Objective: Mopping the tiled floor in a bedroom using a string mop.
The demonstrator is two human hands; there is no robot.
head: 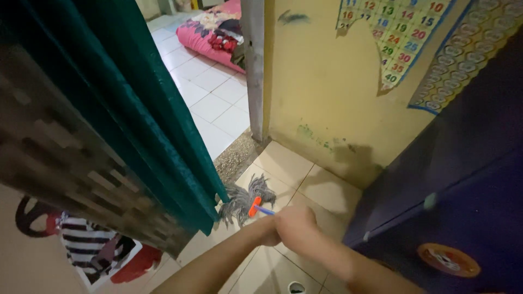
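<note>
Both of my hands are wrapped around the blue handle [265, 210] of a mop. My right hand [296, 224] is in front, and my left hand [268, 231] sits just behind it, partly hidden. The handle ends in an orange clamp [254, 206] with a grey string mop head [245, 198] spread on the beige floor tiles by the doorway threshold. Most of the handle is hidden by my hands.
A dark green curtain [136, 103] hangs at the left of the doorway. Beyond lie white floor tiles [210, 87] and a pink mattress [210, 32] with clothes. A yellow wall [321, 81] carries torn number charts. A dark blue cabinet [463, 185] stands at right. Striped clothes [87, 245] lie lower left.
</note>
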